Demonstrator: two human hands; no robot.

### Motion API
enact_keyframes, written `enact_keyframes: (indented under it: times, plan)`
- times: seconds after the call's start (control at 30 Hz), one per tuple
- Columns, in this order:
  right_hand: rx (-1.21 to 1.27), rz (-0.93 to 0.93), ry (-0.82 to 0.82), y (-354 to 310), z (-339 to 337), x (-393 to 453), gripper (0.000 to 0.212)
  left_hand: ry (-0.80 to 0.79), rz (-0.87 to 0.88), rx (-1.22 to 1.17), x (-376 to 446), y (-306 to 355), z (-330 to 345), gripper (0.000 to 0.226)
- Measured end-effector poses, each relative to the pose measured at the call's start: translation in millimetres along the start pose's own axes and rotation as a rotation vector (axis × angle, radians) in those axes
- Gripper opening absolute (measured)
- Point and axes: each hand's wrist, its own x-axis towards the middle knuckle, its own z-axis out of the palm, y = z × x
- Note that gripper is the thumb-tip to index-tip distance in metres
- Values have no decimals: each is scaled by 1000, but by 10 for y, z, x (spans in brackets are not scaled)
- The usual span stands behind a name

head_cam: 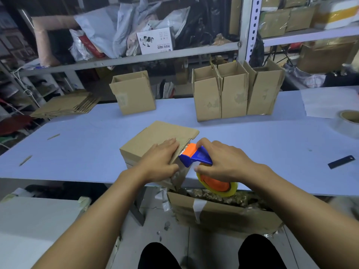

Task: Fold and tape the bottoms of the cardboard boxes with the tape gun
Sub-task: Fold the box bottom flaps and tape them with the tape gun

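A cardboard box (155, 138) stands bottom-up at the near edge of the blue table (77, 140), its flaps folded shut. My left hand (160, 162) lies flat on the flaps, fingers straight, thumb down the box's near side. My right hand (223, 162) grips the blue and orange tape gun (196, 155), whose orange head touches the box's right edge by the flap seam. The gun's yellow tape roll (219, 186) hangs past the table's front edge.
Three open boxes (235, 94) stand side by side at the back right, one more box (134, 92) at the back middle. Flat cardboard blanks (66, 105) are stacked far left. A spare tape roll (349, 123) and a black blade (341, 162) lie right. A waste carton (223, 212) sits below.
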Motion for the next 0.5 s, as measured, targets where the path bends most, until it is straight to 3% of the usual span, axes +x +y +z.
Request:
enact_keyframes:
  times: [0.17, 0.5]
  plan:
    - [-49, 1, 85, 26, 79, 20, 48, 10, -35, 115, 28, 37, 84, 72]
    - [-50, -21, 85, 80, 28, -42, 44, 7, -43, 133, 14, 49, 94, 69]
